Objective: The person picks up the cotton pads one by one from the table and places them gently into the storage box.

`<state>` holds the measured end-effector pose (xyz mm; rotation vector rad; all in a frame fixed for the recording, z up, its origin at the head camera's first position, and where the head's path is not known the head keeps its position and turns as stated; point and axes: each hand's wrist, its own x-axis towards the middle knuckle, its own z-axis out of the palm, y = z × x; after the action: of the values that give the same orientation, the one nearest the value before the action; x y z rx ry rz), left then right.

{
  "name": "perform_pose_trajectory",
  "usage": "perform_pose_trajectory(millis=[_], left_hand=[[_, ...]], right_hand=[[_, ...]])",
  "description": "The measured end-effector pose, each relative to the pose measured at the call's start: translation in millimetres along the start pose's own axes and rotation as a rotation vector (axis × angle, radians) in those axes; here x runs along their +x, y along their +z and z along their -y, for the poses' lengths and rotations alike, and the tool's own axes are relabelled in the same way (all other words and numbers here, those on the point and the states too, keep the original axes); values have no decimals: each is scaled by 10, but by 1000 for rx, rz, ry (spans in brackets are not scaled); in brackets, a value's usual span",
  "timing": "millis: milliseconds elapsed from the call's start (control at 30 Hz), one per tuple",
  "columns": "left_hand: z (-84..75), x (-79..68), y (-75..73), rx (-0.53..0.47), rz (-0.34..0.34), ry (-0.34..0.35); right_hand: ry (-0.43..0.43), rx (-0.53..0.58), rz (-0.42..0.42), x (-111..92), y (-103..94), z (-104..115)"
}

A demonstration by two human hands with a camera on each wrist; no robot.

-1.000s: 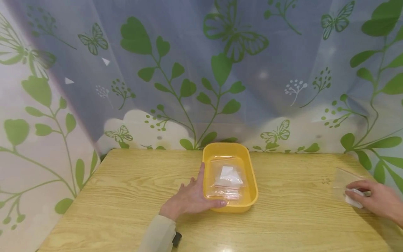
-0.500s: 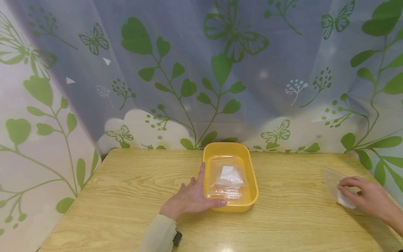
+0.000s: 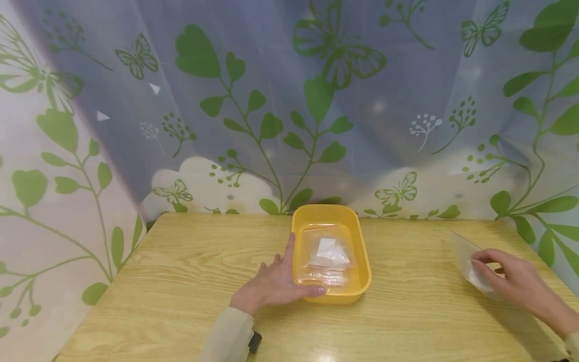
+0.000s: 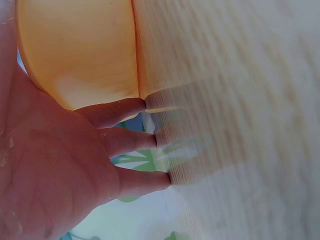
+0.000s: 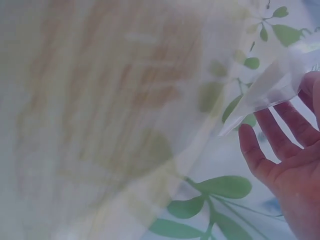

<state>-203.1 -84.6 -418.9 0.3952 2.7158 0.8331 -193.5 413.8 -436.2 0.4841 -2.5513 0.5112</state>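
A yellow plastic tray (image 3: 336, 298) stands on the table against the backdrop. Inside it lie clear zip bags (image 3: 326, 275) with something white in them. My left hand (image 3: 273, 285) is spread at the tray's near left corner, thumb over the front rim and index finger along the left wall. In the left wrist view, its other fingers (image 4: 135, 182) are straight, with tips at the tabletop. Over at the right, my right hand (image 3: 515, 279) pinches another clear zip bag (image 3: 465, 256) with white contents, held tilted above the table. The right wrist view shows this bag (image 5: 280, 82) between thumb and fingers.
The wood-grain table (image 3: 190, 271) reaches back to a hanging cloth backdrop (image 3: 253, 100) printed with green leaves and butterflies. More printed cloth (image 3: 36, 151) hangs along the left side. A dark object (image 3: 255, 342) shows by the left sleeve (image 3: 228, 337).
My right hand has moved left with the zip bag and raised it from the table, tilting it more upright. The left hand and the tray have stayed in place.
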Motion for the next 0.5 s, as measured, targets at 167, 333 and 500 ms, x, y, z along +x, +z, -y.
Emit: perform_pose_trajectory(millis=[167,333,500], left_hand=[[-2,-9,1,-9,-1,-1],[4,-9,12,-15,0,-1],[13,2,15,1,-10,2]], right_hand=[[-59,30,-41,46,36,91],[-109,82,-81,84,62,182],[-113,99,-83,103,89,284]])
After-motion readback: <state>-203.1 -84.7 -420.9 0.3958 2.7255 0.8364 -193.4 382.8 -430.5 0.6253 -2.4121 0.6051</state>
